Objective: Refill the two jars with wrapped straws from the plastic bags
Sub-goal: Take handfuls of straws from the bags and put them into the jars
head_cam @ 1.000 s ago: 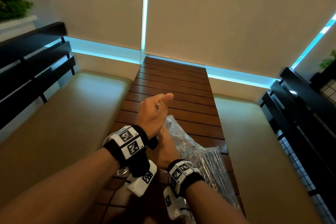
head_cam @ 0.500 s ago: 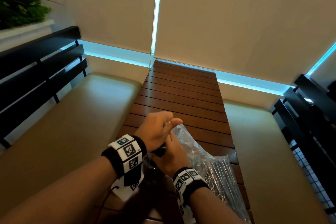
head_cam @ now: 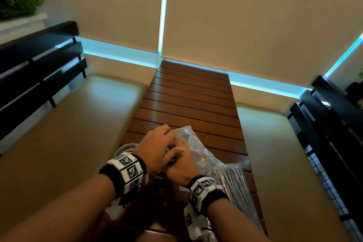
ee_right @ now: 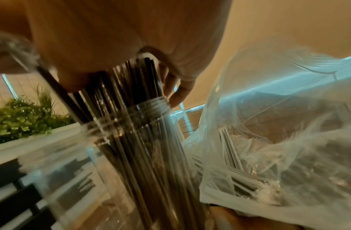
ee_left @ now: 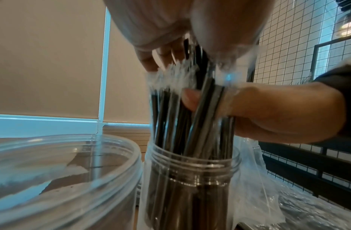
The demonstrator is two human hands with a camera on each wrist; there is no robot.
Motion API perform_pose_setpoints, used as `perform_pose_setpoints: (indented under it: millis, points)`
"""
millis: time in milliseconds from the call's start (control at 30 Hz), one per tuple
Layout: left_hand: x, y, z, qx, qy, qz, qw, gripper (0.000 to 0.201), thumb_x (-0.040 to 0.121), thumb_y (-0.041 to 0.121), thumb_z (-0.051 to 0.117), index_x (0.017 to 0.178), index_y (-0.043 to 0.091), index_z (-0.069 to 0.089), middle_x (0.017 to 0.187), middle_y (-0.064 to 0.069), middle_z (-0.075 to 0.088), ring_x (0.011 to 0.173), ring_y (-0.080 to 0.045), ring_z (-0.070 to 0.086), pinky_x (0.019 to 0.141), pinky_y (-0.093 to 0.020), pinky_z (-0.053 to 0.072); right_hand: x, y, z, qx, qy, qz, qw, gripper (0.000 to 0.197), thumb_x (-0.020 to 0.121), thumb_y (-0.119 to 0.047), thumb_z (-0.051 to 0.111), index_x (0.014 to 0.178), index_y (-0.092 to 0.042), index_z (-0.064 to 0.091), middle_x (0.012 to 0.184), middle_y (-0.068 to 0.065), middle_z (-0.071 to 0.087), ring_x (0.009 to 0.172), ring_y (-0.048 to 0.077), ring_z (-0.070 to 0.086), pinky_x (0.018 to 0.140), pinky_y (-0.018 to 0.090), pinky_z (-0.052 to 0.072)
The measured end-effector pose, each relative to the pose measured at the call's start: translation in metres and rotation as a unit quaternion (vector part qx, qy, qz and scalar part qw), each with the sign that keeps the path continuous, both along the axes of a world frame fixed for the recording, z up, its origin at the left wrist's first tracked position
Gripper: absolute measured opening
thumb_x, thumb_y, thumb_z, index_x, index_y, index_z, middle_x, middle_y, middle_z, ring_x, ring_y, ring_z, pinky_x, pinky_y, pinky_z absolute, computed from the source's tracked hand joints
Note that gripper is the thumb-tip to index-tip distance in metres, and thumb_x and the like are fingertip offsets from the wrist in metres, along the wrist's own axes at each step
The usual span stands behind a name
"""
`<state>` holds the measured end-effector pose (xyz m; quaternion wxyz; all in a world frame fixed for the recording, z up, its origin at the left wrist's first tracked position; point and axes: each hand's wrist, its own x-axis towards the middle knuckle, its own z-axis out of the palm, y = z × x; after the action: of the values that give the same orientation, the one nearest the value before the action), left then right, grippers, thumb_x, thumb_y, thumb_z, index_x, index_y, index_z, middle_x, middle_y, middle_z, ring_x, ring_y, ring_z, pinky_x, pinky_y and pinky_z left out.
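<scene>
At the table's (head_cam: 188,92) near end, our hands, left (head_cam: 155,148) and right (head_cam: 181,167), grip black straws (ee_left: 190,118), steadying them upright in the jar (ee_left: 192,179).

A: Where are the arms?

B: Both forearms reach forward from the lower edge of the head view and meet near the middle, each wrist wrapped in a black band with white marker blocks.

A: And the left hand (head_cam: 157,143)?

B: Palm down, on top, fingers curled downward and overlapping the other hand.

A: The right hand (head_cam: 181,165)?

B: Just beneath and beside it, touching it. In the left wrist view its fingers (ee_left: 192,99) and thumb curl round a bundle of straws (ee_left: 180,118), gripping them.
</scene>
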<state>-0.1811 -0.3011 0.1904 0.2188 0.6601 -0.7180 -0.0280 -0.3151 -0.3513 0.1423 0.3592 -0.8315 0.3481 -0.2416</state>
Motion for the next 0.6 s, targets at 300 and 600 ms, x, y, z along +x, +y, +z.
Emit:
perform_pose_setpoints:
  millis: [300, 600]
  points:
    - [0.001, 0.008, 0.010, 0.017, 0.068, -0.030, 0.997, 0.048, 0.101, 0.049, 0.033, 0.144, 0.029, 0.040, 0.145, 0.008, 0.041, 0.124, -0.012, 0.049, 0.105, -0.035, 0.043, -0.024, -0.007, 0.000, 0.198, -0.047, 0.051, 0.978, 0.087, 0.061, -0.029, 0.089, 0.132, -0.028, 0.038, 0.120, -0.007, 0.058, 0.106, 0.008, 0.062, 0.088, 0.032, 0.057]
    - [-0.024, 0.013, 0.005, 0.140, -0.095, -0.009, 0.986, 0.088, 0.082, 0.082, 0.002, 0.156, 0.034, 0.001, 0.163, 0.003, -0.013, 0.150, -0.017, -0.010, 0.120, -0.054, -0.004, -0.024, 0.009, -0.012, 0.100, 0.066, 0.024, 0.992, 0.087, 0.053, -0.052, 0.077, 0.126, -0.044, 0.030, 0.130, -0.006, 0.049, 0.114, 0.016, 0.056, 0.090, 0.037, 0.055]
